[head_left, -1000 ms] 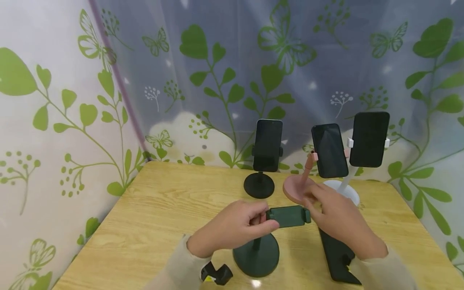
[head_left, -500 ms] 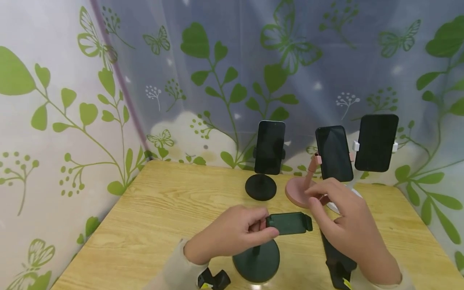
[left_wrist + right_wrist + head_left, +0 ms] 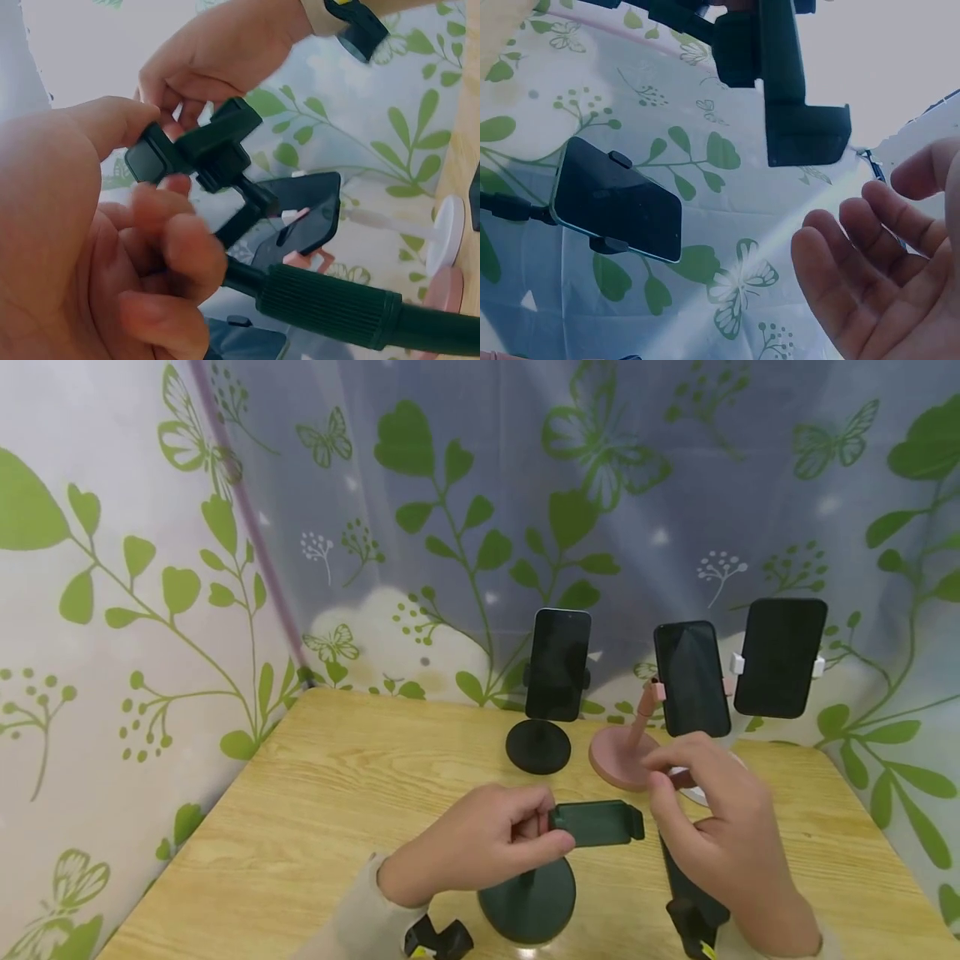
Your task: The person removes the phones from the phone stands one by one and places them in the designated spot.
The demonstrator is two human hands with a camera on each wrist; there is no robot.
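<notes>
A dark green phone stand stands at the table's front, its round base [image 3: 527, 902] flat on the wood and its clamp [image 3: 597, 823] lying nearly level. My left hand [image 3: 480, 837] pinches the clamp's left end between thumb and fingers. The left wrist view shows the thumb on that end and the ribbed stem [image 3: 326, 301] below. My right hand [image 3: 723, 831] hovers just right of the clamp's other end, fingers loosely bent and holding nothing. In the right wrist view, a gap separates those fingers [image 3: 814, 262] from the clamp's end lip [image 3: 808, 135].
Behind stand a black stand [image 3: 538, 747], a pink stand [image 3: 617, 758] and a white stand [image 3: 703, 795], each bearing an upright phone. A dark flat slab [image 3: 678, 868] lies on the wooden table [image 3: 300, 793], partly under my right hand. Patterned curtains [image 3: 465, 468] border the table.
My right hand has drawn back from the clamp's right end, rightward. The clamp's face has tipped slightly, while my left hand keeps its pinch. The head view has shifted a little.
</notes>
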